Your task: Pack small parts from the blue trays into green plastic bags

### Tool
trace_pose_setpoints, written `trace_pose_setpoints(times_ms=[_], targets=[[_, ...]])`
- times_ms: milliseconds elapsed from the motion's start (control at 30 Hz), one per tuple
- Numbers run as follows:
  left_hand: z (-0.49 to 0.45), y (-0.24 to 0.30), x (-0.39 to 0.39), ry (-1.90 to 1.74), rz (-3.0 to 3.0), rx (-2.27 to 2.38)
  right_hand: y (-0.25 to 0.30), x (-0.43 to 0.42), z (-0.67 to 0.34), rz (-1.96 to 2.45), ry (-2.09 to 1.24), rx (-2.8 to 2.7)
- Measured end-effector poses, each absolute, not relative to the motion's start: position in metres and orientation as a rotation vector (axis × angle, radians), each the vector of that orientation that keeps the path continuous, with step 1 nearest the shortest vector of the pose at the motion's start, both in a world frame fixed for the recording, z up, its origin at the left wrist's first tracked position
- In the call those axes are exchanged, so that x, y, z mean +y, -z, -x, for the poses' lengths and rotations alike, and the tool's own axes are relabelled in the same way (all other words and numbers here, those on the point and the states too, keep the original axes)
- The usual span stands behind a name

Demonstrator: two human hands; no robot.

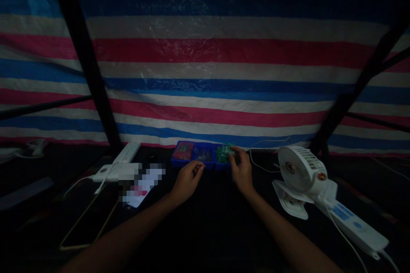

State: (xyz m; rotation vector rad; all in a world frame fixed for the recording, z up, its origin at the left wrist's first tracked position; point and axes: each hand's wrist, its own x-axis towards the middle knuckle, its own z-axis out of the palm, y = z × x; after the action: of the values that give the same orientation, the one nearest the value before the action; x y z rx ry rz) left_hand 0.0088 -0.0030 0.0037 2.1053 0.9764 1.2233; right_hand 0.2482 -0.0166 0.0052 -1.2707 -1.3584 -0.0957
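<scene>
A blue tray [177,161] with three compartments stands at the far edge of the dark table. Its left compartment holds red parts, the middle dark ones, the right green parts [223,152]. My right hand [241,169] reaches into the right compartment, its fingers pinched at the green parts; what they grip is too small to tell. My left hand [187,180] hovers just before the tray's middle compartment, fingers curled with thumb against forefinger. Whether it holds anything is hidden in the dim light.
A small white clip fan [299,175] stands at the right, beside a white power strip [354,224] with cables. At the left lie a white device [120,170], a blurred card [144,185] and a thin cable. A striped red, white and blue tarp [205,72] hangs behind the table.
</scene>
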Motion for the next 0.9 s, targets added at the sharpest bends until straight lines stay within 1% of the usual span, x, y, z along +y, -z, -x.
trace_pose_setpoints(times_ms=[200, 467, 667, 833, 900], targets=[[-0.009, -0.003, -0.004, -1.208, -2.122, 0.963, -0.003, -0.015, -0.25, 1.304, 0.149, -1.425], [-0.009, -0.006, -0.005, -1.205, -2.136, 0.955, 0.002, -0.012, -0.251, 1.388, 0.073, -1.587], [-0.01, -0.004, -0.005, -1.19, -2.142, 0.957, 0.006, -0.01, -0.252, 1.426, 0.092, -1.587], [-0.009, -0.005, -0.005, -1.173, -2.168, 0.945, -0.002, -0.013, -0.252, 1.375, 0.173, -1.507], [-0.008, -0.006, -0.006, -1.172, -2.174, 0.94, -0.007, -0.017, -0.251, 1.336, 0.122, -1.516]])
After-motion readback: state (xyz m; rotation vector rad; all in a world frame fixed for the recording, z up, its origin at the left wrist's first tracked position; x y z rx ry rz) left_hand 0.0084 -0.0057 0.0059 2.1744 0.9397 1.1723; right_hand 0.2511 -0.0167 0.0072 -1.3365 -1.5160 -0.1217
